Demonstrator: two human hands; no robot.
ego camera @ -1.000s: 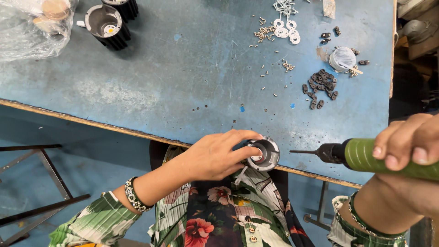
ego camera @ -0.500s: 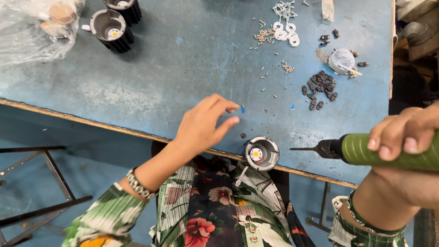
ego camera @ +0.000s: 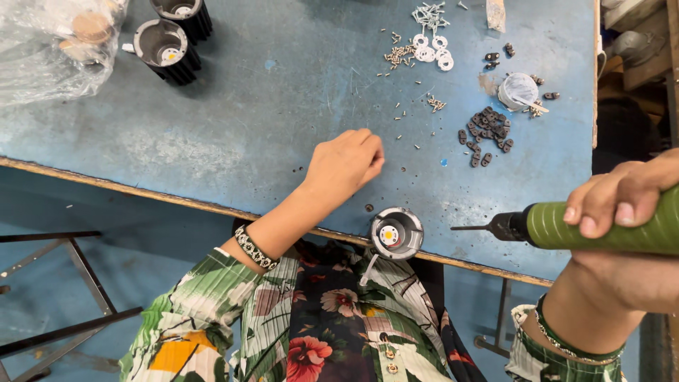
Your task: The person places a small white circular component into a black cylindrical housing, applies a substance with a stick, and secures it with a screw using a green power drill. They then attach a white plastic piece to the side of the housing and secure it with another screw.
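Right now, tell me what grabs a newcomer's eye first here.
The green screwdriver in the right hand at the right edge, its bit pointing left. It aims at a round lamp housing on the blue table's near edge. The left hand rests fingers-down on the table among scattered screws.

The right hand [ego camera: 626, 201] hides the green screwdriver's [ego camera: 601, 228] rear, which the right edge cuts off. Curled left hand [ego camera: 344, 164] fingertips hide whatever they pinch. Beyond it, scattered screws [ego camera: 399, 56] are too small to distinguish.
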